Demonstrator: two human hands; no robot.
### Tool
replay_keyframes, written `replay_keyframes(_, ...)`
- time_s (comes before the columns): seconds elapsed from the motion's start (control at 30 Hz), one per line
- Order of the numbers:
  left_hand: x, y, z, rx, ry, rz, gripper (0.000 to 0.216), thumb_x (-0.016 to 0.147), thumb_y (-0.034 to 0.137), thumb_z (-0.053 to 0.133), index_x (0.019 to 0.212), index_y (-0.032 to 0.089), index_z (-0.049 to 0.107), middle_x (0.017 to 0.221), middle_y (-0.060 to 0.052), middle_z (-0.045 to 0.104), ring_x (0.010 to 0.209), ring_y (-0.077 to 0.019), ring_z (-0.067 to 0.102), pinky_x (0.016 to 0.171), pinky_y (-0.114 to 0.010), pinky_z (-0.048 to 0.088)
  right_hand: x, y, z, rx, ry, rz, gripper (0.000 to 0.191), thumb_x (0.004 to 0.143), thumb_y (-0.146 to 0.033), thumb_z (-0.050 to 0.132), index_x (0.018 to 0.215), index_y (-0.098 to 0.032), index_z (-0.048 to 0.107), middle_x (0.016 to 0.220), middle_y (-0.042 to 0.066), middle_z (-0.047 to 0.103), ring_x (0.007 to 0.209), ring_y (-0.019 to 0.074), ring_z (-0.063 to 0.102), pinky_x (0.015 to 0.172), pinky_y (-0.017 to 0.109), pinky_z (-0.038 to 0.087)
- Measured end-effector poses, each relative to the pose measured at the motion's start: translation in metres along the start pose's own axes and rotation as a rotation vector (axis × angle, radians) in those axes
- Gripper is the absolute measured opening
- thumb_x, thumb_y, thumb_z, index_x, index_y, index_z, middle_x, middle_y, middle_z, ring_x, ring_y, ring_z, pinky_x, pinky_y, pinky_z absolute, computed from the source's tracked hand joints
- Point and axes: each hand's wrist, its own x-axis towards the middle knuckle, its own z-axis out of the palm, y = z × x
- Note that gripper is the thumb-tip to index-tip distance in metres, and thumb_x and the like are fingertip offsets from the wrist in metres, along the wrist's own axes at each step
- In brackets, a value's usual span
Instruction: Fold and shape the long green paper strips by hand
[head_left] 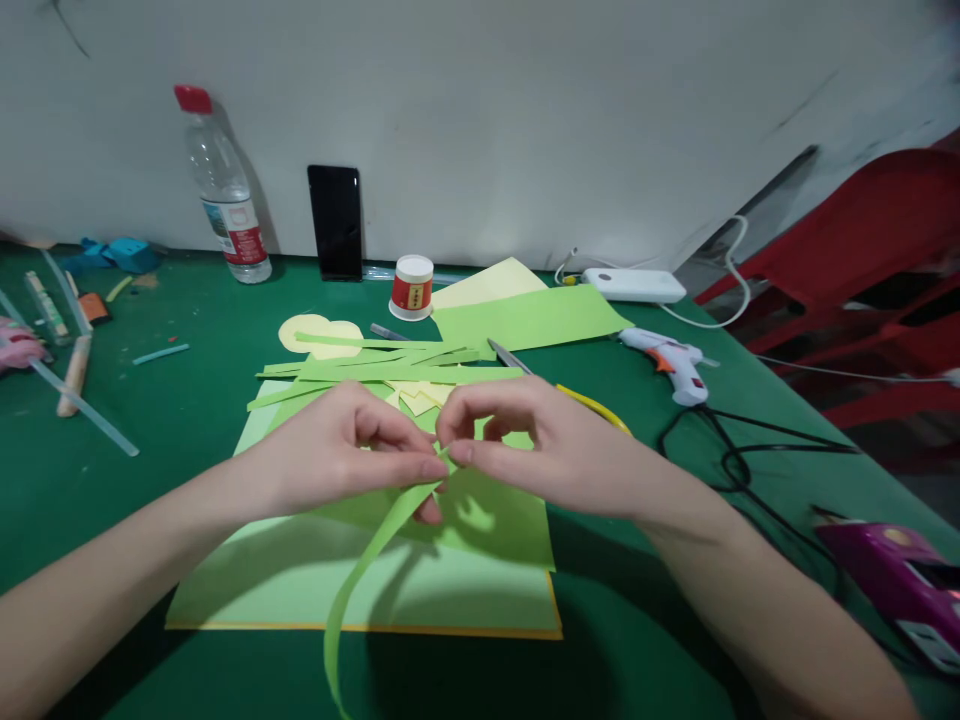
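My left hand (341,450) and my right hand (536,440) meet over the middle of the green table (150,430), fingertips pinched together on the top end of a long green paper strip (360,580). The strip curls down and toward me. Both hands hover above a stack of light green paper sheets (420,590). Behind the hands lie several cut green strips (375,365) and yellow paper scraps (416,397).
A water bottle (225,190), a black phone (335,222) and a small red-white jar (412,287) stand by the wall. A white glue gun (671,362) with black cable lies right, scissors (555,385) behind my right hand, a purple tool (896,575) at the right edge, glue sticks (75,390) left.
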Motion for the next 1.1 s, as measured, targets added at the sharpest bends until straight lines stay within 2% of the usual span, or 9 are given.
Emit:
replay_keyframes(0.1, 0.001, 0.001, 0.003, -0.023, -0.079, -0.046, 0.026, 0.078, 0.029, 0.055, 0.065, 0.013, 0.070, 0.045, 0.004, 0.048, 0.040, -0.0048, 0.017, 0.038, -0.023, 0.014, 0.000, 0.002, 0.004, -0.063, -0.101, -0.022, 0.012, 0.070, -0.011, 0.047, 0.066, -0.015, 0.058, 0.062, -0.003, 0.055, 0.058, 0.0070, 0.047, 0.053, 0.018, 0.037)
replay_keyframes(0.27, 0.001, -0.001, 0.005, 0.008, -0.141, -0.085, 0.025, 0.077, 0.029, 0.055, 0.065, 0.014, 0.071, 0.041, 0.007, 0.029, 0.040, -0.0060, 0.017, 0.040, -0.024, 0.014, 0.003, 0.009, 0.002, -0.042, -0.135, 0.012, 0.009, 0.063, -0.012, 0.052, 0.057, -0.015, 0.059, 0.050, -0.005, 0.049, 0.050, 0.0059, 0.041, 0.046, 0.018, 0.032)
replay_keyframes(0.47, 0.001, -0.012, 0.004, 0.034, -0.159, -0.005, 0.028, 0.079, 0.036, 0.053, 0.068, 0.017, 0.070, 0.048, 0.002, 0.051, 0.043, -0.0071, 0.031, 0.044, -0.020, 0.027, 0.003, 0.014, -0.028, -0.035, 0.022, 0.194, 0.011, 0.066, -0.015, 0.055, 0.061, -0.017, 0.065, 0.056, -0.001, 0.060, 0.055, 0.0096, 0.052, 0.050, 0.020, 0.038)
replay_keyframes(0.6, 0.003, -0.009, 0.005, 0.039, -0.162, -0.069, 0.028, 0.079, 0.035, 0.053, 0.068, 0.017, 0.070, 0.046, 0.004, 0.042, 0.043, -0.0069, 0.026, 0.042, -0.022, 0.022, 0.001, 0.009, -0.021, -0.037, -0.109, 0.111, 0.013, 0.072, -0.025, 0.058, 0.070, -0.016, 0.068, 0.061, 0.000, 0.063, 0.055, 0.0080, 0.049, 0.047, 0.018, 0.036)
replay_keyframes(0.73, 0.004, -0.005, 0.005, 0.058, -0.175, -0.107, 0.031, 0.080, 0.039, 0.052, 0.069, 0.017, 0.071, 0.045, 0.006, 0.030, 0.042, -0.0068, 0.019, 0.042, -0.024, 0.016, 0.003, 0.006, -0.005, -0.068, -0.190, 0.057, 0.012, 0.071, -0.023, 0.060, 0.069, -0.015, 0.068, 0.055, -0.002, 0.057, 0.051, 0.0060, 0.044, 0.046, 0.018, 0.033)
replay_keyframes(0.83, 0.005, -0.008, 0.004, 0.058, -0.170, -0.079, 0.031, 0.079, 0.041, 0.052, 0.070, 0.018, 0.071, 0.045, 0.005, 0.042, 0.042, -0.0063, 0.026, 0.042, -0.021, 0.021, 0.004, 0.006, -0.009, -0.066, -0.181, 0.082, 0.013, 0.072, -0.022, 0.059, 0.066, -0.014, 0.066, 0.052, -0.003, 0.053, 0.049, 0.0056, 0.042, 0.045, 0.019, 0.031)
replay_keyframes(0.93, 0.004, -0.012, 0.001, 0.059, -0.159, -0.038, 0.030, 0.079, 0.039, 0.052, 0.071, 0.018, 0.071, 0.052, 0.002, 0.057, 0.045, -0.0070, 0.038, 0.045, -0.018, 0.030, 0.000, 0.008, -0.026, -0.046, -0.152, 0.127, 0.013, 0.072, -0.023, 0.059, 0.063, -0.015, 0.063, 0.055, -0.003, 0.055, 0.051, 0.0062, 0.045, 0.045, 0.019, 0.032)
replay_keyframes(1.1, 0.004, -0.013, -0.004, 0.058, -0.152, -0.010, 0.029, 0.081, 0.037, 0.050, 0.075, 0.019, 0.072, 0.053, 0.001, 0.061, 0.047, -0.0083, 0.044, 0.046, -0.019, 0.034, -0.008, 0.016, -0.057, -0.056, -0.075, 0.222, 0.013, 0.069, -0.028, 0.061, 0.060, -0.018, 0.061, 0.050, -0.004, 0.051, 0.047, 0.0072, 0.043, 0.043, 0.021, 0.030)
